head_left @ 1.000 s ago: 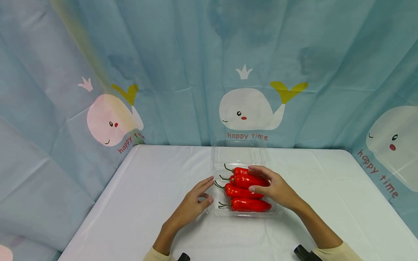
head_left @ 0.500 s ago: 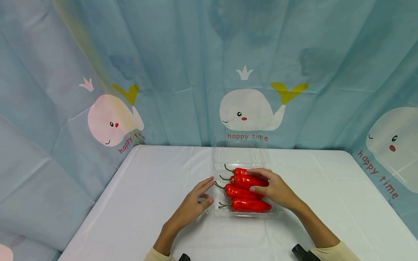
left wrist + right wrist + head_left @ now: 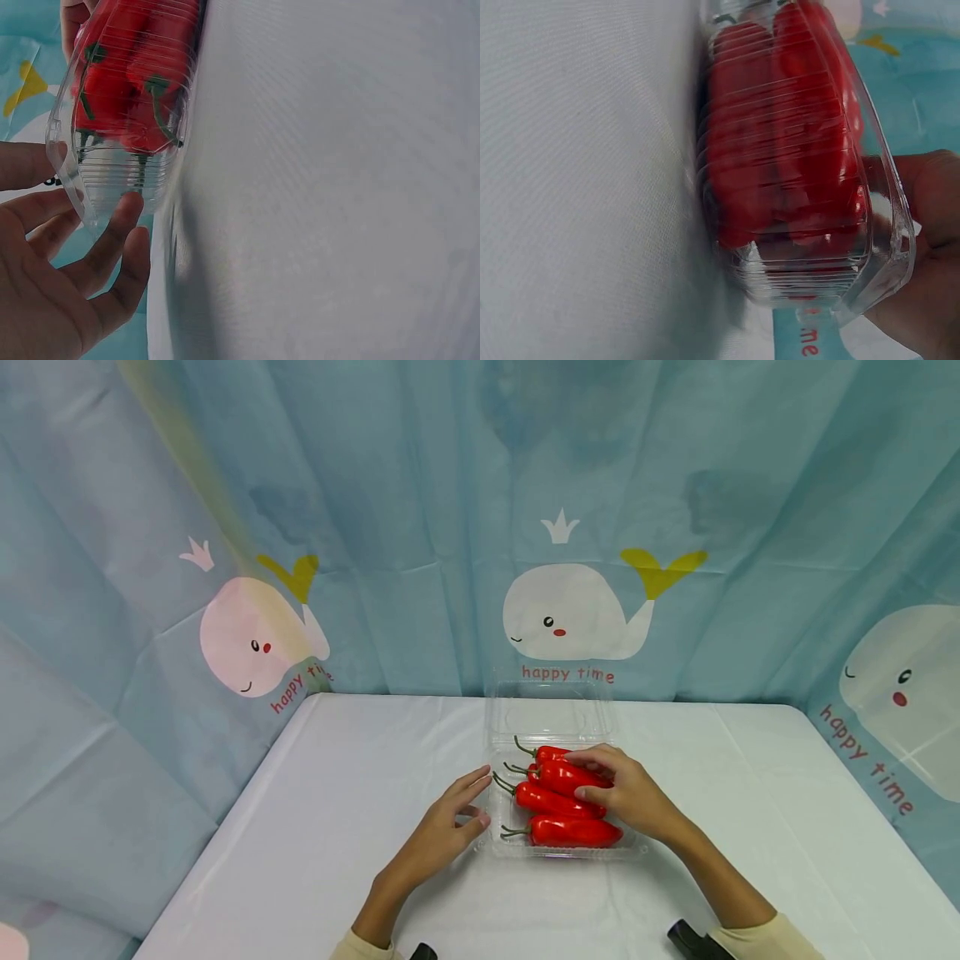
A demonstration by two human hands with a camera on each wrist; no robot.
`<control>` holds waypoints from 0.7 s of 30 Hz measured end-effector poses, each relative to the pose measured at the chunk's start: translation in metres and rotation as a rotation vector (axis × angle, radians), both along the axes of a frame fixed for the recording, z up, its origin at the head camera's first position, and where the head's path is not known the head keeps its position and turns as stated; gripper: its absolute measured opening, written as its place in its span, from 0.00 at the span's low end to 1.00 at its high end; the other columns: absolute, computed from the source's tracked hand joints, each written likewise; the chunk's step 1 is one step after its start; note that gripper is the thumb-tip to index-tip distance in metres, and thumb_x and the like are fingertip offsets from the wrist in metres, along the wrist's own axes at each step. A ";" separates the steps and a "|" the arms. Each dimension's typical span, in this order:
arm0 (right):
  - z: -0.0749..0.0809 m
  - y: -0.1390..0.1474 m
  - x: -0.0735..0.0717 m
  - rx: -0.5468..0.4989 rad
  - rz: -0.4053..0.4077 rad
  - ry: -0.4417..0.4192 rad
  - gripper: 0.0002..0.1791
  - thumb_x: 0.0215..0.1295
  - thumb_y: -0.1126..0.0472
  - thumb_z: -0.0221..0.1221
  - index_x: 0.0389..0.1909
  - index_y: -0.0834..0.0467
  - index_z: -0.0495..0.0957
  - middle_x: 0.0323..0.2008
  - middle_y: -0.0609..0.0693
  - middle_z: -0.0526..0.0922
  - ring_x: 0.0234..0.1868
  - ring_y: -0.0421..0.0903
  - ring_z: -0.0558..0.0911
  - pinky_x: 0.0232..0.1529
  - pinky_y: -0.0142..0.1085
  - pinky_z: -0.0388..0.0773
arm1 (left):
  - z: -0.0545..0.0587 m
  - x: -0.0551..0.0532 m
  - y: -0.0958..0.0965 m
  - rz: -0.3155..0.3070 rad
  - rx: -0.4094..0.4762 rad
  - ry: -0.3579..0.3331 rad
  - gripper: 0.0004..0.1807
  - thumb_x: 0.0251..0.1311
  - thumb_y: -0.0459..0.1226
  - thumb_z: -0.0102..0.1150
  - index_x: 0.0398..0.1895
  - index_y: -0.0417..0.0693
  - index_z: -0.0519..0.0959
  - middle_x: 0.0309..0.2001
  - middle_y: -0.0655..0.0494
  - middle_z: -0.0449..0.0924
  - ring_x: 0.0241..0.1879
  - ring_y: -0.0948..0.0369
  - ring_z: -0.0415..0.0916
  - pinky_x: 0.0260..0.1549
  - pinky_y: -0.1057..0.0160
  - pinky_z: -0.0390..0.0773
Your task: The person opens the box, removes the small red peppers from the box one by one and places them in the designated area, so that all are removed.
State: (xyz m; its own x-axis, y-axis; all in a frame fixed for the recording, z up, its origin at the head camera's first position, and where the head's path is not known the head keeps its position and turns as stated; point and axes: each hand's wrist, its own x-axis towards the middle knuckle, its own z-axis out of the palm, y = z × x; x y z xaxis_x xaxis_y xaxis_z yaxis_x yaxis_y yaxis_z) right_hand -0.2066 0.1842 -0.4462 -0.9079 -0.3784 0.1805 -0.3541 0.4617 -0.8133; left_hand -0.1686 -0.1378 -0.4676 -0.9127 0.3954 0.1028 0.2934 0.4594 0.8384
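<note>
Several long red peppers (image 3: pixel 573 832) with green stems lie in a clear plastic clamshell box (image 3: pixel 637 841), some stacked on others. In the head view my right hand (image 3: pixel 633 789) reaches over the box's right side. Its thumb and fingers hold the blunt end of an upper red pepper (image 3: pixel 558 774), whose stem points left. My left hand (image 3: pixel 442 835) is at the box's left end, fingers extended and slightly bent. The left wrist view shows its fingertips (image 3: pixel 129 206) against or very near the ribbed wall. Through the plastic in the right wrist view, peppers (image 3: pixel 810 127) hide most of the right fingers.
The box's clear lid (image 3: pixel 551 714) lies folded back toward the curtain (image 3: pixel 420 610) behind the table. A white cloth (image 3: pixel 300 860) covers the tabletop. Black wrist devices (image 3: pixel 697 939) sit by both sleeves.
My right hand has shifted slightly to the left along the upper pepper's end. My left hand and the box stay about where they were.
</note>
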 end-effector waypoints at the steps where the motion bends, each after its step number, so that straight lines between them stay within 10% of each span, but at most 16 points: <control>1: 0.000 0.000 0.000 0.005 -0.006 -0.003 0.27 0.65 0.65 0.71 0.66 0.55 0.81 0.58 0.55 0.82 0.57 0.55 0.81 0.52 0.36 0.85 | 0.000 0.000 0.000 -0.001 -0.001 0.001 0.33 0.77 0.38 0.59 0.82 0.47 0.65 0.83 0.54 0.59 0.58 0.50 0.82 0.54 0.52 0.83; 21: 0.008 -0.001 0.002 0.097 -0.059 -0.063 0.31 0.63 0.58 0.73 0.67 0.59 0.79 0.59 0.58 0.84 0.54 0.54 0.83 0.49 0.46 0.89 | 0.001 0.001 0.001 0.004 -0.007 0.009 0.33 0.76 0.35 0.59 0.81 0.44 0.65 0.83 0.54 0.59 0.57 0.50 0.83 0.51 0.54 0.83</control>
State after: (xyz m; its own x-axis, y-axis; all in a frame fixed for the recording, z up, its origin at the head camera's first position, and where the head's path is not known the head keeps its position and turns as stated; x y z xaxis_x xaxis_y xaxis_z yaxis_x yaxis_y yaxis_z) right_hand -0.2043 0.1834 -0.4381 -0.9376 -0.3364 0.0881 -0.2737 0.5577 -0.7836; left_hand -0.1679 -0.1364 -0.4667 -0.9133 0.3928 0.1081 0.2991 0.4666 0.8323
